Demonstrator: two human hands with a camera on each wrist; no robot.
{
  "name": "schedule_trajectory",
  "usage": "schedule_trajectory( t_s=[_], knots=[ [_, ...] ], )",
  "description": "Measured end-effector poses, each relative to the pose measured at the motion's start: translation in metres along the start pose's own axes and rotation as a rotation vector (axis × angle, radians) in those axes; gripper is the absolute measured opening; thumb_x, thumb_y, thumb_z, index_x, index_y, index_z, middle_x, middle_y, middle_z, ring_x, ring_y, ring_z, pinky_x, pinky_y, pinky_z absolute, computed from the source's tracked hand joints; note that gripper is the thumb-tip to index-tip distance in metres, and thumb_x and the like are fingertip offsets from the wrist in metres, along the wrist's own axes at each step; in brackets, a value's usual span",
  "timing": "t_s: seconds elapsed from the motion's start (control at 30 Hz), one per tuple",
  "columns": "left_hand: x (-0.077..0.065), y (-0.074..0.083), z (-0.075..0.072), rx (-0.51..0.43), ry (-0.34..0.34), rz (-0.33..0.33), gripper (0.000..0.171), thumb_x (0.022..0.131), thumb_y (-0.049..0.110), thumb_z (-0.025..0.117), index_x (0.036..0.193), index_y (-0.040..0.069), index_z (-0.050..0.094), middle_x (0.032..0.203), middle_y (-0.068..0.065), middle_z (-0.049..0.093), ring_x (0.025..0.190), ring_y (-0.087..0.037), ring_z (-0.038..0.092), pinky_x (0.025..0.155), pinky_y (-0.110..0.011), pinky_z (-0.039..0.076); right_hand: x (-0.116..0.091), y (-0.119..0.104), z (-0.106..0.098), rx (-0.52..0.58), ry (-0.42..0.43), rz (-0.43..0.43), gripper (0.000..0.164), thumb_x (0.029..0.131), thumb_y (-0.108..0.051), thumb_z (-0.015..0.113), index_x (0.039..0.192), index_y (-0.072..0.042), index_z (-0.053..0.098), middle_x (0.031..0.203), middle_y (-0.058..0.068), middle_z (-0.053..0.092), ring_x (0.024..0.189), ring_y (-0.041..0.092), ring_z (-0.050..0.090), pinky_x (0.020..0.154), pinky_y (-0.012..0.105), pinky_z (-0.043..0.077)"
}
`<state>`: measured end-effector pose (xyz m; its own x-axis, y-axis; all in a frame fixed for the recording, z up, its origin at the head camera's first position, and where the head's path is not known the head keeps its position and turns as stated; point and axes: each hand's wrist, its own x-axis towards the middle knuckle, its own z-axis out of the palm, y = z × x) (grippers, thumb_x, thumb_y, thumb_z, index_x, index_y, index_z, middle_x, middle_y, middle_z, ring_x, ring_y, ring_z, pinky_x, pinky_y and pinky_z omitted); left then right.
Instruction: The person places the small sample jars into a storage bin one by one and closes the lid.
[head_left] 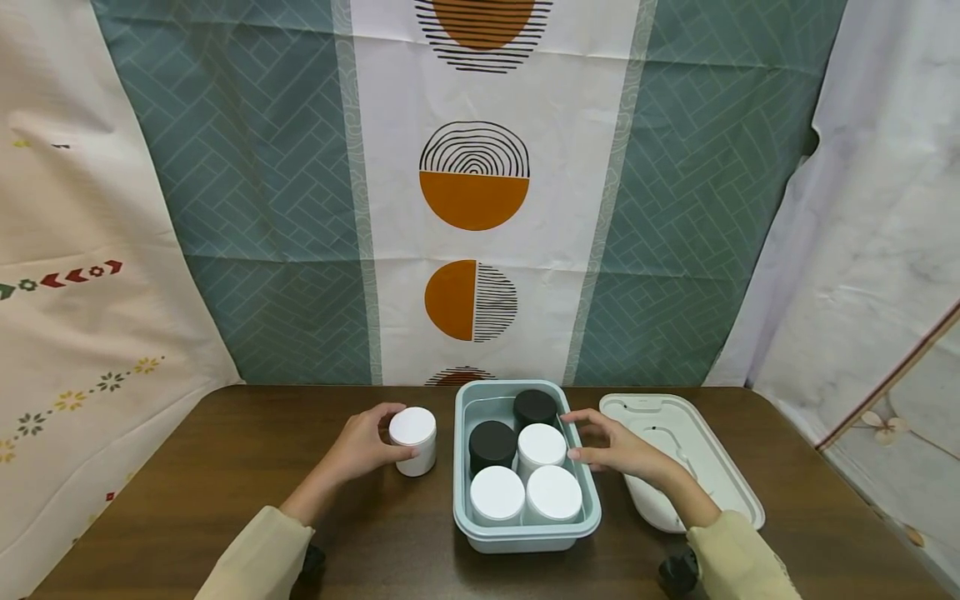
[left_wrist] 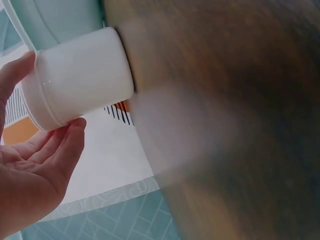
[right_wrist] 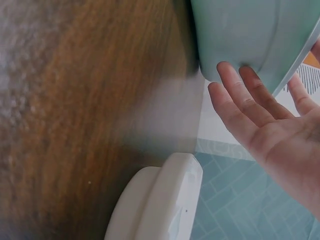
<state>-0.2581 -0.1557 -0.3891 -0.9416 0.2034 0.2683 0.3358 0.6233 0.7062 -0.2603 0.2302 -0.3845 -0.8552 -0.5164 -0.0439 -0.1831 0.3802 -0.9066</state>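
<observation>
My left hand [head_left: 369,442] holds a white lidded jar [head_left: 415,450] near its top, thumb on one side and fingers on the other. The jar's base meets the table in the left wrist view, where the jar [left_wrist: 82,75] appears sideways. To its right stands a pale blue-green bin [head_left: 525,544] holding two black-topped jars [head_left: 492,444] and three white-topped jars [head_left: 553,493]. At the bin's right side is my right hand [head_left: 618,450], touching near the rim. Its fingers [right_wrist: 240,95] extend along the outer wall in the right wrist view.
A white lid-like tray [head_left: 738,492] lies on the dark wooden table [head_left: 390,550], right of the bin and partly behind my right forearm. Patterned curtains [head_left: 300,317] hang along the table's back edge and both sides.
</observation>
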Motion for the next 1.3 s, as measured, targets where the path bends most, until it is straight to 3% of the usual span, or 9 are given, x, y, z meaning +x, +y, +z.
schedule_trajectory(
  t_s=[0.17, 0.3, 0.57, 0.7, 0.97, 1.3],
  knots=[
    [0.002, 0.002, -0.003, 0.012, 0.031, -0.005, 0.061, 0.062, 0.018, 0.083, 0.112, -0.004, 0.056, 0.104, -0.015, 0.063, 0.088, -0.024, 0.061, 0.076, -0.037, 0.051, 0.001, 0.001, 0.000, 0.003, 0.004, 0.004, 0.055, 0.086, -0.021, 0.063, 0.133, -0.009, 0.038, 0.120, 0.022, 0.049, 0.098, 0.027, 0.056, 0.075, 0.041, 0.051],
    [0.006, 0.010, -0.007, 0.012, 0.065, 0.039, 0.056, 0.063, 0.018, 0.083, 0.109, -0.003, 0.058, 0.101, -0.013, 0.064, 0.085, -0.023, 0.060, 0.075, -0.036, 0.050, 0.000, 0.002, 0.000, -0.001, 0.006, 0.007, 0.055, 0.086, -0.021, 0.063, 0.133, -0.009, 0.038, 0.120, 0.022, 0.048, 0.098, 0.027, 0.056, 0.074, 0.041, 0.050],
    [0.017, 0.036, -0.015, -0.006, 0.119, 0.082, 0.055, 0.065, 0.019, 0.082, 0.110, -0.002, 0.058, 0.102, -0.014, 0.063, 0.084, -0.023, 0.060, 0.074, -0.035, 0.051, 0.001, 0.002, 0.001, -0.004, 0.021, 0.025, 0.055, 0.086, -0.023, 0.063, 0.133, -0.010, 0.038, 0.122, 0.021, 0.047, 0.102, 0.027, 0.054, 0.075, 0.042, 0.050],
    [0.026, 0.053, -0.015, -0.077, 0.126, 0.091, 0.055, 0.067, 0.018, 0.081, 0.112, -0.001, 0.056, 0.105, -0.014, 0.062, 0.089, -0.025, 0.060, 0.079, -0.037, 0.051, 0.000, 0.001, 0.001, -0.012, 0.025, 0.022, 0.056, 0.086, -0.023, 0.063, 0.133, -0.010, 0.038, 0.122, 0.022, 0.047, 0.101, 0.028, 0.054, 0.075, 0.043, 0.050],
    [0.046, 0.079, 0.000, -0.170, 0.127, 0.121, 0.054, 0.068, 0.016, 0.079, 0.113, -0.001, 0.055, 0.107, -0.013, 0.060, 0.093, -0.025, 0.059, 0.084, -0.037, 0.049, 0.000, 0.003, 0.001, -0.003, 0.027, 0.029, 0.054, 0.086, -0.024, 0.062, 0.133, -0.011, 0.038, 0.121, 0.021, 0.048, 0.099, 0.025, 0.055, 0.075, 0.040, 0.050],
    [0.064, 0.077, 0.026, -0.263, 0.100, 0.077, 0.054, 0.068, 0.016, 0.080, 0.114, 0.001, 0.056, 0.108, -0.012, 0.060, 0.090, -0.024, 0.057, 0.081, -0.035, 0.051, -0.002, 0.002, 0.001, 0.005, 0.021, 0.013, 0.055, 0.086, -0.023, 0.062, 0.134, -0.011, 0.038, 0.120, 0.021, 0.049, 0.097, 0.026, 0.056, 0.076, 0.042, 0.050]
  ],
)
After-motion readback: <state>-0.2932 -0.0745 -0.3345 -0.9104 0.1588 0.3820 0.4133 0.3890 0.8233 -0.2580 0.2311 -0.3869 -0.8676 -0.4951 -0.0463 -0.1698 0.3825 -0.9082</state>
